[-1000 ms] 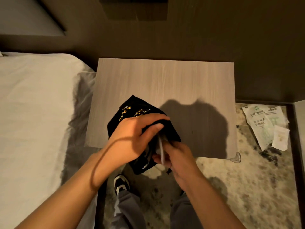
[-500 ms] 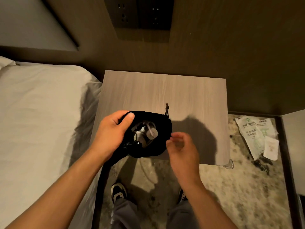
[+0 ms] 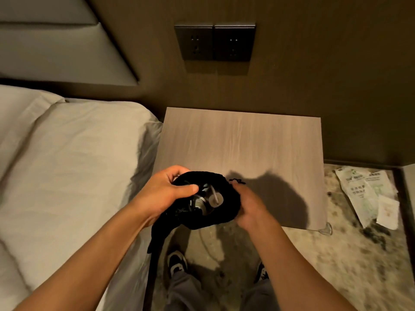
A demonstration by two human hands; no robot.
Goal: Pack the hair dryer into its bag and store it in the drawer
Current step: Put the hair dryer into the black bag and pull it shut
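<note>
A black drawstring bag [image 3: 229, 209] hangs over the front edge of the wooden nightstand [image 3: 242, 142], its mouth wide and facing up. Inside lies the hair dryer [image 3: 207, 199], of which only grey and white parts and its cord show. My left hand [image 3: 166, 194] grips the bag's left rim, thumb over the opening. My right hand [image 3: 251, 207] holds the bag's right side, next to the black drawstring knot [image 3: 237, 181]. The bag's lower end droops below the tabletop. No drawer is visible.
A bed with white sheets [image 3: 67, 176] fills the left. Two dark wall sockets [image 3: 214, 42] sit above the nightstand. Paper packets [image 3: 368, 194] lie on the mottled floor at the right. My shoes [image 3: 177, 263] stand below the bag. A clear corner guard [image 3: 325, 230] caps the nightstand's front right corner.
The view has tilted up, showing the sockets. My right hand, free half a second ago, has closed on the bag's right side. The bag now faces up with its mouth spread.
</note>
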